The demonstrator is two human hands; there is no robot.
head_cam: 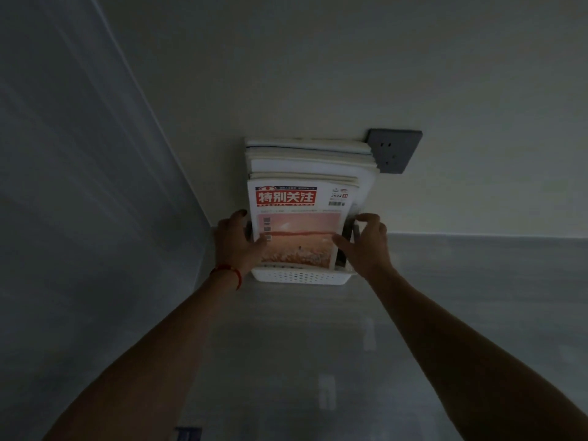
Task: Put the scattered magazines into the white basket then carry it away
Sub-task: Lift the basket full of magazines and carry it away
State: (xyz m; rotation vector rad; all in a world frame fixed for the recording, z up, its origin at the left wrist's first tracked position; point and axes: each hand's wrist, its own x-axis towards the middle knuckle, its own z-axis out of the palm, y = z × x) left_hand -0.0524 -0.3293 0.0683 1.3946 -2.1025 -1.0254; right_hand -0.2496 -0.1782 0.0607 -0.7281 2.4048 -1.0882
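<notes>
A white perforated basket [299, 277] stands on a grey surface against the wall. Several magazines stand upright in it, and the front magazine [297, 218] has a red title block and a pink-orange cover picture. My left hand [237, 243], with a red string at the wrist, wraps the basket's left side, its thumb lying on the front cover. My right hand [366, 243] is at the basket's right side with its fingers spread and curled just off the rim, and its thumb points at the cover's edge.
A dark grey wall socket [394, 151] sits just behind the stack's top right corner. A grey-blue wall [79, 186] closes the left side, forming a corner. The grey surface [477, 281] stretches to the right and towards me. The light is dim.
</notes>
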